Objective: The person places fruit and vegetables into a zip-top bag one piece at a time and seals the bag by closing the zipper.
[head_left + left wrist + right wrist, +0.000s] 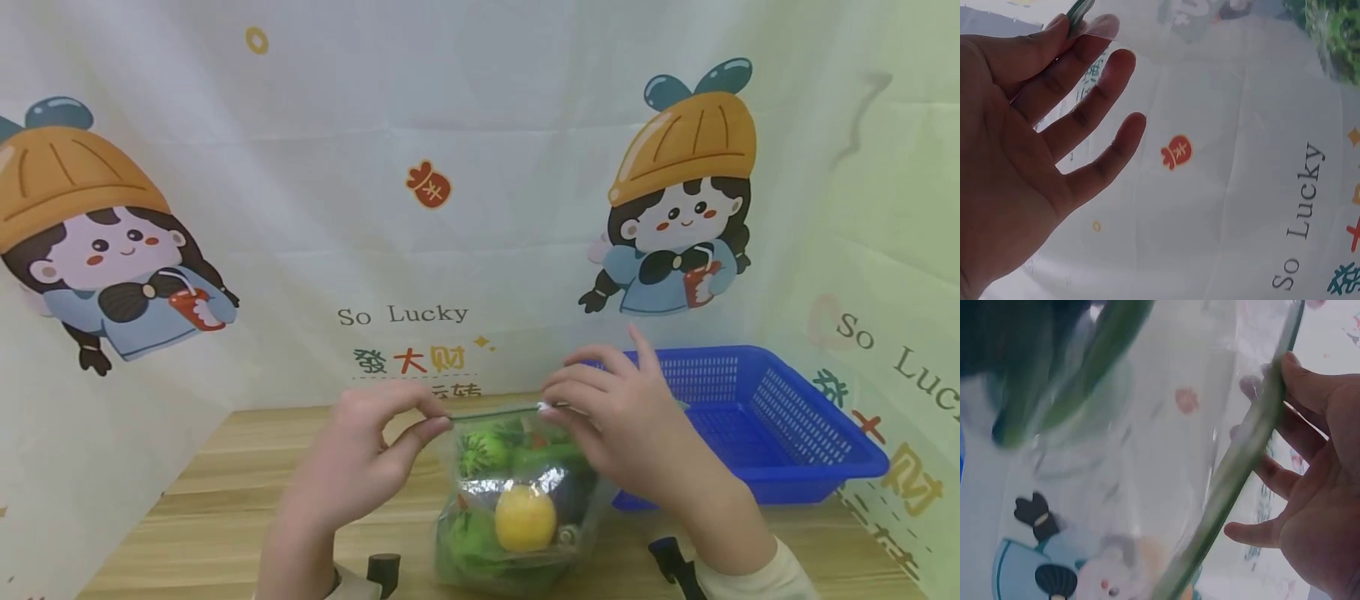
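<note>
A clear zip bag (450, 542) with a green strip (495, 412) along its top stands upright in the head view. Through the film I see a round yellow fruit (525, 518) and several green vegetable-like pieces (483, 452). My left hand (360, 454) pinches the strip's left end between thumb and index finger; in the left wrist view its other fingers are spread. At the strip's right part, near a small white slider (544, 407), my right hand (633, 417) pinches the edge. The right wrist view shows thumb and fingertips on opposite sides of the strip.
A blue plastic basket (840, 429) sits on the wooden table (202, 517), to the right behind my right hand. A printed cloth (510, 267) hangs at the back and sides. Dark straps are at both wrists.
</note>
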`<state>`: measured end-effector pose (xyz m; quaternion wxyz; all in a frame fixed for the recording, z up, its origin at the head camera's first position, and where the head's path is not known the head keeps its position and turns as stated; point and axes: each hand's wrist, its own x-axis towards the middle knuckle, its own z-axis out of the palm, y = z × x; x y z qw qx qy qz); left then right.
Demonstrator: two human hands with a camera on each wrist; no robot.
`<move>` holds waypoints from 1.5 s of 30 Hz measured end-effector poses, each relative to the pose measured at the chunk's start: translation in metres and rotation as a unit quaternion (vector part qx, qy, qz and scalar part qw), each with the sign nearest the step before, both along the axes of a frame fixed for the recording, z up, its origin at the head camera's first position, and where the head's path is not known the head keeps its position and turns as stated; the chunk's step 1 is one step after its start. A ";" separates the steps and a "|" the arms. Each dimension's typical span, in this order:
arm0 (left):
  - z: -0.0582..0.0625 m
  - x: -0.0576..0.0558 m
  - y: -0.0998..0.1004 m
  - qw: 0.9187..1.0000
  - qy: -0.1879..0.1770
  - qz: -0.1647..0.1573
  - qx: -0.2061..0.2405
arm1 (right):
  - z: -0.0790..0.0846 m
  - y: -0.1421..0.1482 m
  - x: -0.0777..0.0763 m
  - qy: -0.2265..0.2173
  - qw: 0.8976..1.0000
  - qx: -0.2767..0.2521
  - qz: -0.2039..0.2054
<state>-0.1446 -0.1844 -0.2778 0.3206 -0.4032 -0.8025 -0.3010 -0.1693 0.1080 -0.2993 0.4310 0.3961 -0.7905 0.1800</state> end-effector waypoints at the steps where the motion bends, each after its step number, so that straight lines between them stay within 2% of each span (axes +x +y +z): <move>1: 0.000 0.000 -0.004 1.000 0.000 0.005 0.006 | 0.001 0.004 -0.001 -0.008 1.000 0.001 -0.009; 4: 0.001 -0.001 -0.016 0.999 -0.004 0.018 0.027 | 0.004 0.017 -0.003 -0.040 0.999 0.001 -0.037; 8: 0.000 0.000 -0.030 0.997 -0.033 0.050 0.047 | 0.009 0.037 -0.004 -0.077 0.995 0.004 -0.065; 13: -0.002 -0.001 -0.039 0.992 -0.069 0.095 0.044 | 0.013 0.063 -0.004 -0.113 0.990 0.004 -0.088; 17: -0.002 -0.003 -0.043 0.989 -0.085 0.112 0.039 | 0.013 0.079 -0.004 -0.117 0.989 -0.005 -0.086; 21: -0.002 -0.001 -0.045 0.991 -0.077 0.100 0.047 | 0.014 0.084 -0.002 -0.108 0.992 -0.010 -0.064; 25: -0.001 0.008 -0.047 0.994 -0.045 0.047 0.089 | 0.019 0.081 0.006 -0.105 0.994 -0.019 -0.034; 29: 0.003 0.019 -0.048 0.990 -0.022 -0.002 0.137 | 0.023 0.076 0.014 -0.076 0.994 -0.071 0.025; 31: 0.006 0.022 -0.048 0.989 -0.018 0.002 0.150 | 0.024 0.075 0.014 -0.058 0.992 -0.103 0.051; 33: 0.008 0.020 -0.046 0.988 -0.027 0.022 0.152 | 0.024 0.072 0.010 -0.043 0.989 -0.122 0.066; 35: 0.010 0.015 -0.045 0.987 -0.052 0.044 0.145 | 0.021 0.068 0.003 -0.049 0.989 -0.128 0.059; 37: 0.009 0.007 -0.044 0.985 -0.086 0.066 0.132 | 0.016 0.064 -0.007 -0.073 0.989 -0.124 0.036; 39: 0.005 -0.002 -0.045 0.981 -0.124 0.087 0.123 | 0.010 0.059 -0.017 -0.117 0.987 -0.114 0.002; 41: -0.001 -0.013 -0.045 0.971 -0.165 0.117 0.129 | 0.003 0.054 -0.027 -0.157 0.981 -0.112 -0.031; 42: -0.004 -0.019 -0.044 0.964 -0.183 0.133 0.138 | 0.000 0.052 -0.032 -0.175 0.977 -0.112 -0.046; 45: -0.013 -0.037 -0.040 0.936 -0.249 0.177 0.176 | -0.007 0.048 -0.040 -0.210 0.966 -0.126 -0.080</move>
